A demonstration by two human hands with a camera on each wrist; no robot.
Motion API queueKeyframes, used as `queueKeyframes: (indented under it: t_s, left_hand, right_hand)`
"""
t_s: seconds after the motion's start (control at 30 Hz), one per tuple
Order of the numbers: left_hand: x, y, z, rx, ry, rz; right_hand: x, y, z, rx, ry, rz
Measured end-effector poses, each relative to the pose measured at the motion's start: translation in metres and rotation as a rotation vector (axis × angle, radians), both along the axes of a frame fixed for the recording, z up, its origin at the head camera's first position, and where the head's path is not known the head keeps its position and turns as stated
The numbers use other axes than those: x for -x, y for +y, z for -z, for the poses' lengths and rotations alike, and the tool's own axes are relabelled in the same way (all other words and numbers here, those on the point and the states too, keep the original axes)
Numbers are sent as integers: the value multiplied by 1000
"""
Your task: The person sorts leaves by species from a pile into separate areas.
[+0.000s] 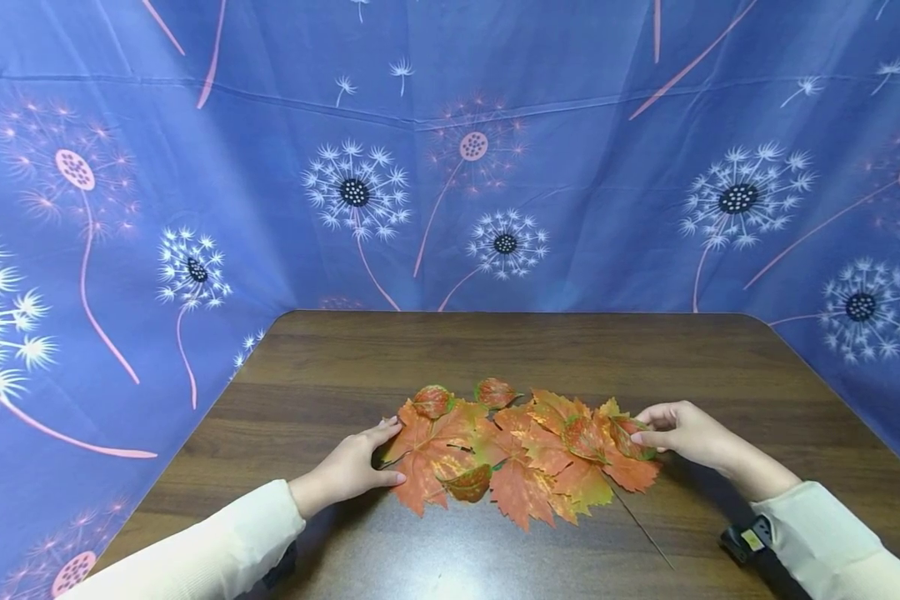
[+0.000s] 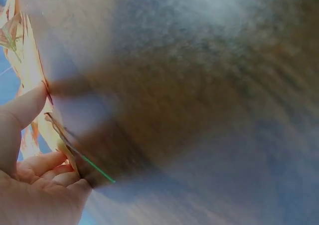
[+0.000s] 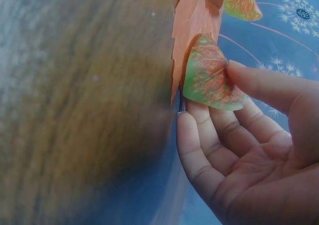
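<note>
We judge arranging in hand: the left hand (image 1: 354, 463), thumb spread from fingers, flanks the leaf spray's (image 1: 521, 485) left end; the right hand (image 1: 686, 432) pinches a green-rimmed leaf (image 3: 209, 76); next, probably, gentle straightening.

On my head feed the leaves (image 1: 521, 483) show orange blotched with yellow, and through the right wrist view I see a small leaf (image 3: 212, 75) mottled red with pale veins and a green rim. I make out brown streaked grain on the table (image 1: 330, 350), cream sleeves (image 1: 217, 533), and blue cloth (image 1: 600, 242) patterned with white and pink dandelions.
</note>
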State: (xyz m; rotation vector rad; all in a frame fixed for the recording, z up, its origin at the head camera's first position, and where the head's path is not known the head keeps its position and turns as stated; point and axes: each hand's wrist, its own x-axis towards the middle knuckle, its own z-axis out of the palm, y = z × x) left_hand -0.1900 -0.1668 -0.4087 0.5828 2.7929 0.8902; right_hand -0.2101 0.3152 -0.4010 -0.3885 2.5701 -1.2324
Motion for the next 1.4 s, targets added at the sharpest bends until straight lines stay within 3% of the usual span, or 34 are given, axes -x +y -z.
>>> queueKeyframes:
  t_s: [0.83,1.4]
  left_hand:
    - [2,-2,1,9,23,14]
    - [3,-3,5,16,56,33]
  right_hand:
    - [11,-20,-22,-14,38,-3]
    - [18,-15,-32,-33,-2,35]
